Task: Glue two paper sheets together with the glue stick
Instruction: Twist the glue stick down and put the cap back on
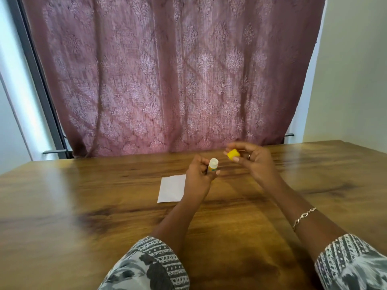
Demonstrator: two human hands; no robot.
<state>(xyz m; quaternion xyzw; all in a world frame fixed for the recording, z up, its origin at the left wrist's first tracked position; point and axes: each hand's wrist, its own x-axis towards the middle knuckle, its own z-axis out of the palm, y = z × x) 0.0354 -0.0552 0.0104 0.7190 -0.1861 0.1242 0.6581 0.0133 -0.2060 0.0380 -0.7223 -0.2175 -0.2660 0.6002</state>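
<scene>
Gripping uncapped glue stick (212, 165), label unreadable: left hand (199, 174).

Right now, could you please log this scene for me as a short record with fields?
left hand: holds glue stick upright, uncapped, tip exposed
right hand: holds yellow cap in its fingertips, apart from the stick
paper: one white sheet visible, flat on the wooden table, partly behind the left hand; a second sheet cannot be told apart
glue applied: none visible yet
backdrop: patterned curtain
</scene>
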